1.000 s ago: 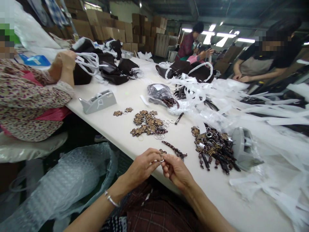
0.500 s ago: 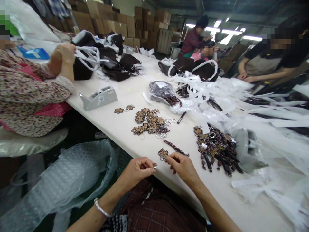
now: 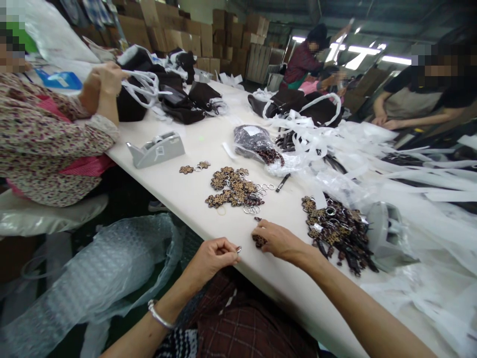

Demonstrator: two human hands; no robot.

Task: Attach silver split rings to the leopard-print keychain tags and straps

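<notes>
Your left hand (image 3: pixel 217 254) pinches a small metal ring (image 3: pixel 239 249) between thumb and fingertips, near the table's edge. Your right hand (image 3: pixel 278 241) curls low over the white table (image 3: pixel 208 144), partly covering a leopard-print flower charm (image 3: pixel 259 242) — whether its fingers grip the charm cannot be told. Ahead lies a pile of similar charms (image 3: pixel 236 188); to the right, a darker heap (image 3: pixel 339 228) sits beside a grey tape dispenser (image 3: pixel 383 231).
</notes>
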